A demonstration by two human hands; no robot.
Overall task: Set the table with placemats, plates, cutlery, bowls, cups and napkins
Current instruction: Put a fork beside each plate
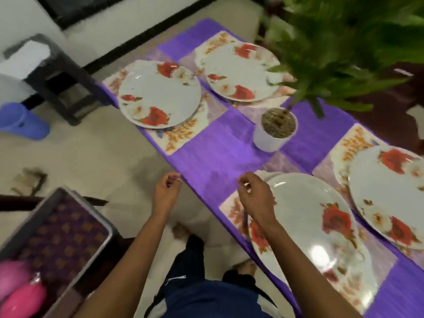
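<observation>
Your right hand (255, 198) hovers over the lower-centre plate (316, 228), fingers loosely curled, holding nothing I can make out. Left hand (166, 191) pinches the purple cloth edge (183, 180) at the worktop's near side. Plate lies just right of your right hand, nearer that hand.

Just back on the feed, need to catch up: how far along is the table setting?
Done: four placemats, each with a floral plate on it, such as the near plate and far left plate, around the potted plant.

In hand: both the left hand and right hand are at the tablecloth edge, fingers curled; what they pinch is unclear.

Left: no cutlery, bowls, cups or napkins on the table.
</observation>
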